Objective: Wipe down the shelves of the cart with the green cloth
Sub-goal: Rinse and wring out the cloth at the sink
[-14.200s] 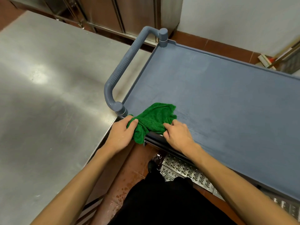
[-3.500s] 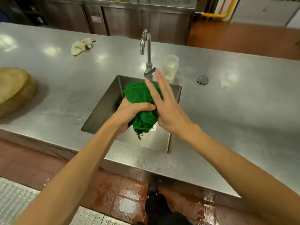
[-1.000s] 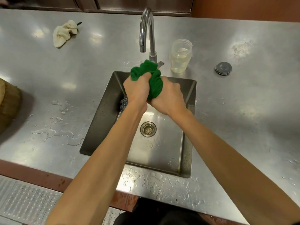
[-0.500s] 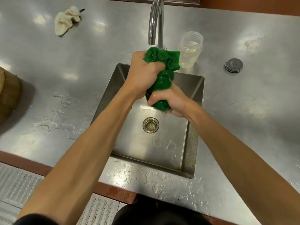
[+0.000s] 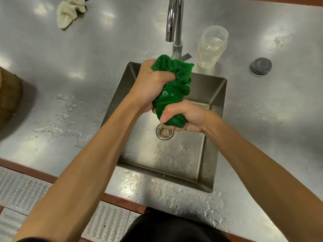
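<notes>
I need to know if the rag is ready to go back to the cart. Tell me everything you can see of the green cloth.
The green cloth is a fuzzy, towel-like rag, glistening wet and twisted into a tight bunch. It is held in the air above the sink, just in front of the tap. The left hand grips its upper part and the right hand its lower end, both fists closed around it. A loose corner sticks up near the tap's base. It touches nothing but the hands.

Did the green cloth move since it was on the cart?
Yes. The green cloth is now over the sink, below the tap, squeezed by both hands.
</notes>
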A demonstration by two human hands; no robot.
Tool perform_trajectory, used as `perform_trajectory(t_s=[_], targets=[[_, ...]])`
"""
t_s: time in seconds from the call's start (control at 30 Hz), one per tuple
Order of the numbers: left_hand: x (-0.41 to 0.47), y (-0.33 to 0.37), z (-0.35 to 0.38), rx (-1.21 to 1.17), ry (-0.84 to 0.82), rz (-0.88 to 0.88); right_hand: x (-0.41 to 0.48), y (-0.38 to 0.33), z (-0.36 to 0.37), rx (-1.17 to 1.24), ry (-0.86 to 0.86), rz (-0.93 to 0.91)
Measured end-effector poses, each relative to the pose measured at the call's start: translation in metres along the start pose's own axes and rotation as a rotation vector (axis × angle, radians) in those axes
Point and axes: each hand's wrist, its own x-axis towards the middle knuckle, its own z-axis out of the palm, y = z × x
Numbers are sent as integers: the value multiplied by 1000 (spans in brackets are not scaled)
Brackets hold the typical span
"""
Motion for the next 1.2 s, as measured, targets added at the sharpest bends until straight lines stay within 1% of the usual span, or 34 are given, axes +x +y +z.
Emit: perform_trajectory(t_s=[0.07,0.13,0.2,0.3,0.43,0.5,0.57,0.67,0.7,0.77,0.83,0.93,1.03,1.1,1.2], targets=[[-2,-4,-2,-37,37,-51,-3,-3,2,-191,150,-4],[-3,-8,-5,-71,136,-84,-6,-7,4,-357,276,-47],[-5,-13,-9,-107,228,-131,-12,-9,3,-389,387,-60],[-11,-17,-17,-170,236,-222,-24,-8,2,-340,490,-60],[-21,-20,-19,-81,117,-202,-40,2,9,-326,676,-195],[-28,-21,-18,60,37,-192,-48,8,11,-327,786,-276],[-37,-20,-15,260,-35,-147,-57,11,15,-373,891,-347],[-54,-15,-10,491,-80,-53,-73,11,27,-564,1039,-397],[-59,-12,-9,559,-116,-1,-79,11,32,-646,1068,-412],[-68,-7,-6,675,-238,129,-90,14,43,-771,1088,-430],[-79,0,-1,707,-348,229,-101,17,53,-828,1101,-412],[-94,8,7,706,-470,332,-121,24,68,-846,1153,-370],[-104,12,20,693,-582,369,-147,36,80,-854,1252,-346],[-111,12,33,670,-610,361,-167,45,88,-851,1294,-320],[-118,10,56,633,-596,349,-201,58,99,-813,1341,-316]])
